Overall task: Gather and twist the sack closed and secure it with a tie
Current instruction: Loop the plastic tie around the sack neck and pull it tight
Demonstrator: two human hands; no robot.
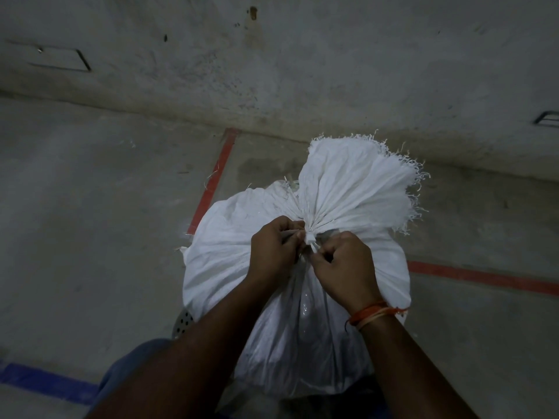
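Note:
A full white woven sack (217, 246) stands on the floor in front of me. Its mouth is gathered into a tight neck, and the frayed top (357, 182) fans out above and to the right. A white strip tie (311, 241) is wound around the neck with a small knot showing between my hands. My left hand (272, 246) pinches one end of the tie at the left of the neck. My right hand (344, 264), with an orange thread band on its wrist, pinches the other end just right of the knot. The sack's lower front is glossy.
The floor is bare grey concrete with red tape lines (211, 182) to the left and right of the sack and a blue tape line (45, 379) at the lower left. A perforated metal object (183, 322) peeks out beside the sack. A stained wall (272, 55) rises behind.

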